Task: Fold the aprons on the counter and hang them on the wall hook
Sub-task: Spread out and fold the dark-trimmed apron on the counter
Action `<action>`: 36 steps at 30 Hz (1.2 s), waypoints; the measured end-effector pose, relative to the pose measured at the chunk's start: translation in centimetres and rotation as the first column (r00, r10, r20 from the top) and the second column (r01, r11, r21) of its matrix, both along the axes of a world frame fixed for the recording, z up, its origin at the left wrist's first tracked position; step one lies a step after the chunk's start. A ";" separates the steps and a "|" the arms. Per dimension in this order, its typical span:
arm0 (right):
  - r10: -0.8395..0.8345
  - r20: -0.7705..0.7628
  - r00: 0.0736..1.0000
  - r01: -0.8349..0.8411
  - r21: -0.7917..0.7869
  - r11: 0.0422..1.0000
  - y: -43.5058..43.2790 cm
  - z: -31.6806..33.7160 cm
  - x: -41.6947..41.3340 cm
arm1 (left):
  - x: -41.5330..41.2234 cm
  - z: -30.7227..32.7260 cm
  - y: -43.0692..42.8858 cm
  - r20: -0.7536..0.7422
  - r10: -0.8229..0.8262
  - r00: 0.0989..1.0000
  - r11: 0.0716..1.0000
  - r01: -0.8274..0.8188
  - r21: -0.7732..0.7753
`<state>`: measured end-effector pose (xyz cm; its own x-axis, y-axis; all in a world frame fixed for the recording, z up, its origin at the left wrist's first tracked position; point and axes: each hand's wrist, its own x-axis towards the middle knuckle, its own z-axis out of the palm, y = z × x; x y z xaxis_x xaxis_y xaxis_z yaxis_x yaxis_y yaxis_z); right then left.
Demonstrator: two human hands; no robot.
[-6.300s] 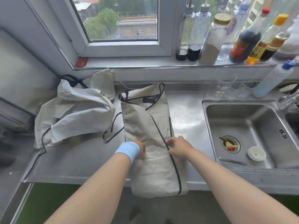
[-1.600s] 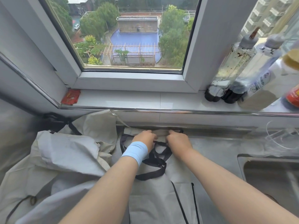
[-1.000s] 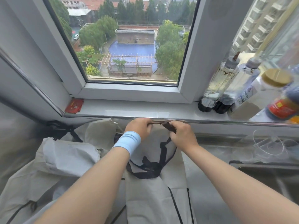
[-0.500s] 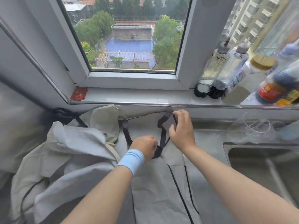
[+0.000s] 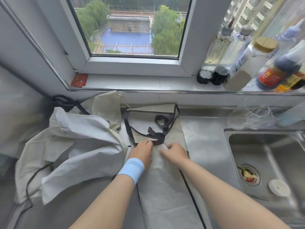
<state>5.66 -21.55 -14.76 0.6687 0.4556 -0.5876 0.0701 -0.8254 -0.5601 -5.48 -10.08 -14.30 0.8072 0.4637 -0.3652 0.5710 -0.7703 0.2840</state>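
Note:
A beige apron (image 5: 165, 184) with black trim lies folded in a long strip down the middle of the steel counter (image 5: 203, 138). Its black straps (image 5: 159, 129) lie looped on its upper part. My left hand (image 5: 142, 152), with a blue wristband, pinches the strap end and the cloth there. Just to its right, my right hand (image 5: 175, 153) has curled fingers pinching the apron's cloth. A second beige apron (image 5: 71, 146) lies crumpled in a heap to the left. No wall hook is in view.
A sink (image 5: 267, 162) with a small white dish sits at the right. Several bottles (image 5: 244, 63) stand on the windowsill (image 5: 140, 83), with clear glasses (image 5: 257, 111) below them. A red card (image 5: 79, 80) lies at the sill's left end.
Both hands came back from the apron's top edge by the sill to its middle. The straps, lifted a second ago, now lie looped on the cloth.

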 end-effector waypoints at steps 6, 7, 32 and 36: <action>-0.015 -0.302 0.953 0.112 0.307 0.945 1.6 2.1 0.5 | -0.1 1.3 1.0 0.234 0.053 0.971 0.995 -0.072 0.074; 0.007 -0.299 0.954 0.110 0.373 0.921 1.6 2.4 0.3 | 0.2 1.8 1.3 0.260 0.071 0.963 0.995 -0.085 0.043; 0.278 0.742 0.610 -0.322 -0.088 0.942 0.1 -1.7 0.1 | 1.1 -2.7 1.1 -0.064 -0.238 0.969 0.963 0.244 0.111; 0.651 0.543 0.531 -0.638 -0.249 0.728 -1.7 -5.7 -0.8 | 0.0 -5.4 1.3 -0.192 -0.261 0.946 0.959 0.277 0.062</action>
